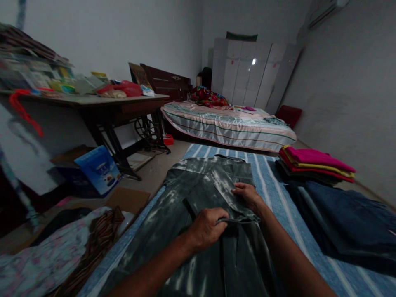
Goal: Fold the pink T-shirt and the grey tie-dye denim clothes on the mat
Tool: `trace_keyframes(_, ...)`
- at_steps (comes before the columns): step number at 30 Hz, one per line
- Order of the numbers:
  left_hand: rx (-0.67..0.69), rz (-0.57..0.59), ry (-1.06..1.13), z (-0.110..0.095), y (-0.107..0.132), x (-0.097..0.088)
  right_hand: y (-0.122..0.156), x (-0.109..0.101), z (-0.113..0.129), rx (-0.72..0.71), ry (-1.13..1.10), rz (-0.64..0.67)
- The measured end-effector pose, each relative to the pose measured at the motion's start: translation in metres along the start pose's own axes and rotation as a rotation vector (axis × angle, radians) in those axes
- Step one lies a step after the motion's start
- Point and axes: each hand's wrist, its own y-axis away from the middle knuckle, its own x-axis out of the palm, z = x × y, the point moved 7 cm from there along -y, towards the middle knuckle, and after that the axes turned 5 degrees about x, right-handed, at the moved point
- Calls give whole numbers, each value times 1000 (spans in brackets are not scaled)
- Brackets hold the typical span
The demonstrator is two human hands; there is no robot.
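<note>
With left grip [208, 227] pinching the mottled garment [176, 210] by one edge, right grip [248, 194] half-curled on it (can't tell if pinching), tug evenly.

Ahead of your hands [208, 227], you have a bed [198, 119] with a dark headboard [161, 82], pale wardrobe [235, 78] behind | left of them, a treadle table [120, 110] by a whitish wall [108, 37], floor [159, 163] below | right, a second wall [346, 90], air conditioner [323, 15] high up | your light: dim, glare spot [254, 61] on the wardrobe
</note>
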Motion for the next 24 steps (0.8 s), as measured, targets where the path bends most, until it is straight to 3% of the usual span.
trace_keyframes(4, 109, 52, -34, -12, 13, 12, 26, -6, -1, -13, -19, 19)
trace_keyframes(10, 199, 193, -132, -22, 30, 32, 54, -25, -25, 6, -57, -36)
trace_keyframes(18, 259, 299, -251, -35, 49, 41, 72, -34, -36, 1, -67, -79)
trace_keyframes(24, 284, 331, -241, -33, 60, 42, 83, -34, -37, -10, -51, -122)
